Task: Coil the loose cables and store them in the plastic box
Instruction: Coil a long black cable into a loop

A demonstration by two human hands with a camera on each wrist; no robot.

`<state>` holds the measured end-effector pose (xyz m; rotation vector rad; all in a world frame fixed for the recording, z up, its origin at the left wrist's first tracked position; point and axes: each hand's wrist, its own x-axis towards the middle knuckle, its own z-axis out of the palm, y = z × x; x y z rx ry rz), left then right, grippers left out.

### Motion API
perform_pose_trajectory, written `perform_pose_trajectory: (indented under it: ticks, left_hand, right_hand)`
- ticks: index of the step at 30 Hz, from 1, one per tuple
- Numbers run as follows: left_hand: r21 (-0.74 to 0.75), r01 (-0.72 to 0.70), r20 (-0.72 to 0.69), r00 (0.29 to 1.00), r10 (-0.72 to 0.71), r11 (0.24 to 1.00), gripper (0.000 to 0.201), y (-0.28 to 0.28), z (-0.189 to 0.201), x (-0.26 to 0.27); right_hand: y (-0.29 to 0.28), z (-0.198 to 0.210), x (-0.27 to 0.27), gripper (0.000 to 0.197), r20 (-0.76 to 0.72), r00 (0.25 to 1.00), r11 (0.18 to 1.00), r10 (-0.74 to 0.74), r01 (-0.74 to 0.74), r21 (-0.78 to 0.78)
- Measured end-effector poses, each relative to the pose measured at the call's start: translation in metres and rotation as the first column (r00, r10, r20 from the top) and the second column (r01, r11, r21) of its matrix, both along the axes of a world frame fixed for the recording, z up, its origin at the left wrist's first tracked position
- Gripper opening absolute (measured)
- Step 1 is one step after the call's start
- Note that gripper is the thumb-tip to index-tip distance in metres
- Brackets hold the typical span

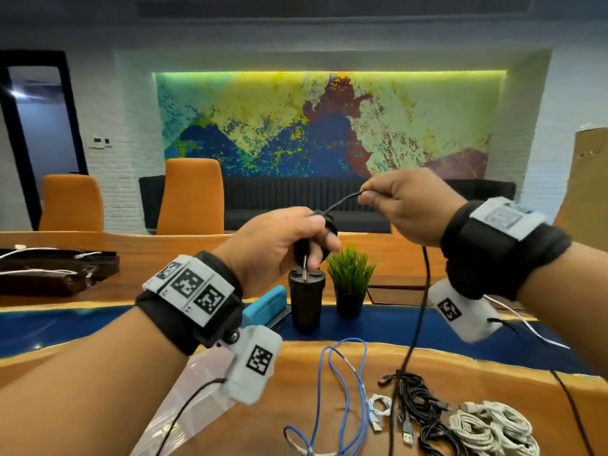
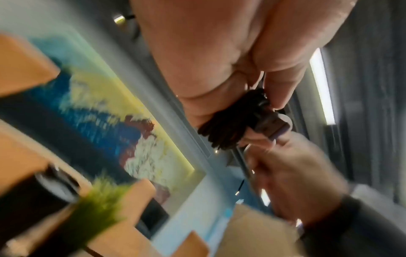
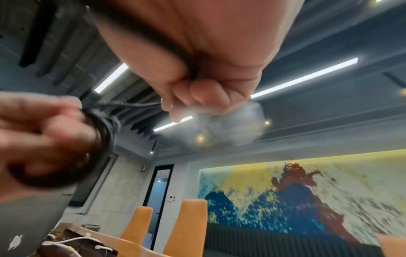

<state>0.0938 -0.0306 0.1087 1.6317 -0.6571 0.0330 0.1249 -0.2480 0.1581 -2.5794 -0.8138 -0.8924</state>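
My left hand (image 1: 312,248) is raised over the table and grips a small coil of black cable (image 1: 329,222) wound round its fingers; a metal plug end hangs below it. My right hand (image 1: 370,197) pinches the same cable's free strand (image 1: 343,201) just right of the coil. The rest of the cable (image 1: 424,291) drops to a pile of black cables (image 1: 418,399) on the table. In the left wrist view the coil (image 2: 228,128) sits under my fingers. The right wrist view shows the coil (image 3: 103,132) blurred at the left. A clear plastic box (image 1: 197,390) lies partly hidden under my left wrist.
A loose blue cable (image 1: 345,390) and a bundle of white cables (image 1: 490,426) lie on the wooden table near me. A black tumbler (image 1: 306,304) and a small potted plant (image 1: 350,284) stand behind them. A dark tray with white cables (image 1: 49,268) is far left.
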Motion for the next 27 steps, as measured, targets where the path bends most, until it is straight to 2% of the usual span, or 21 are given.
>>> perform_pose_trajectory:
  ticks: [2, 5, 7, 8, 9, 10, 11, 12, 13, 14, 16, 18, 20, 22, 25, 27]
  left_hand:
    - [-0.282, 0.112, -0.152, 0.975, -0.160, 0.953, 0.025, -0.003, 0.004, -0.007]
    - [-0.549, 0.209, -0.193, 0.911, -0.365, 0.809, 0.017, -0.006, 0.010, -0.015]
    - [-0.643, 0.146, -0.160, 0.934, -0.318, 0.752, 0.012, -0.011, 0.015, -0.013]
    - [-0.634, 0.092, -0.136, 0.964, -0.228, 0.768, 0.013, -0.013, 0.016, -0.011]
    - [-0.560, 0.005, -0.088, 0.994, -0.065, 0.829, 0.016, -0.014, 0.017, -0.006]
    - [-0.414, -0.140, 0.005, 0.988, 0.156, 0.900, 0.018, -0.012, 0.015, 0.000]
    - [-0.232, -0.278, 0.143, 0.938, 0.315, 0.932, 0.023, -0.010, 0.013, 0.004]
    - [-0.045, -0.373, 0.270, 0.888, 0.371, 0.927, 0.034, -0.007, 0.010, 0.006]
    - [0.097, -0.423, 0.338, 0.865, 0.370, 0.901, 0.043, -0.004, 0.005, 0.009]
    - [0.184, -0.426, 0.347, 0.871, 0.347, 0.886, 0.048, -0.001, 0.000, 0.011]
    - [0.279, -0.348, 0.274, 0.922, 0.273, 0.895, 0.044, 0.004, -0.010, 0.013]
    - [0.311, -0.189, 0.143, 0.978, 0.150, 0.931, 0.032, 0.003, -0.017, 0.010]
    - [0.235, -0.034, 0.023, 0.999, 0.030, 0.971, 0.021, 0.000, -0.019, 0.005]
    - [0.040, 0.060, -0.083, 0.995, -0.057, 0.997, 0.018, -0.005, -0.017, 0.001]
    - [-0.305, 0.115, -0.216, 0.958, -0.186, 0.945, 0.027, -0.010, -0.011, 0.003]
    - [-0.369, 0.108, -0.233, 0.951, -0.204, 0.923, 0.029, -0.012, -0.011, 0.005]
  right_hand:
    - [0.001, -0.015, 0.007, 0.023, -0.042, 0.999, 0.997, 0.012, -0.009, 0.080]
    - [0.015, -0.043, 0.008, 0.031, -0.199, 0.979, 0.994, 0.048, -0.027, 0.106]
    - [0.030, -0.061, -0.003, 0.027, -0.353, 0.934, 0.998, 0.058, -0.064, -0.006]
    - [0.037, -0.068, -0.012, 0.021, -0.417, 0.907, 0.991, 0.054, -0.101, -0.092]
    - [0.042, -0.072, -0.023, 0.020, -0.448, 0.893, 0.972, 0.042, -0.140, -0.188]
    - [0.045, -0.071, -0.035, 0.021, -0.453, 0.891, 0.949, 0.037, -0.173, -0.264]
    - [0.047, -0.066, -0.044, 0.019, -0.443, 0.895, 0.933, 0.049, -0.199, -0.299]
    - [0.046, -0.058, -0.051, 0.017, -0.419, 0.905, 0.928, 0.064, -0.209, -0.308]
    - [0.044, -0.048, -0.055, 0.016, -0.380, 0.922, 0.929, 0.072, -0.201, -0.311]
    - [0.040, -0.037, -0.056, 0.016, -0.327, 0.943, 0.938, 0.063, -0.168, -0.305]
    - [0.028, -0.017, -0.048, 0.015, -0.239, 0.970, 0.975, 0.034, -0.085, -0.206]
    - [0.017, -0.006, -0.037, 0.016, -0.201, 0.979, 0.998, 0.029, -0.040, -0.050]
    - [0.014, -0.008, -0.025, 0.017, -0.228, 0.971, 0.991, 0.067, -0.039, 0.128]
    - [0.016, -0.021, -0.017, 0.019, -0.275, 0.953, 0.964, 0.123, -0.049, 0.262]
    - [0.023, -0.045, -0.013, 0.024, -0.379, 0.905, 0.948, 0.195, -0.076, 0.308]
    - [0.028, -0.054, -0.015, 0.023, -0.491, 0.813, 0.894, 0.313, -0.077, 0.442]
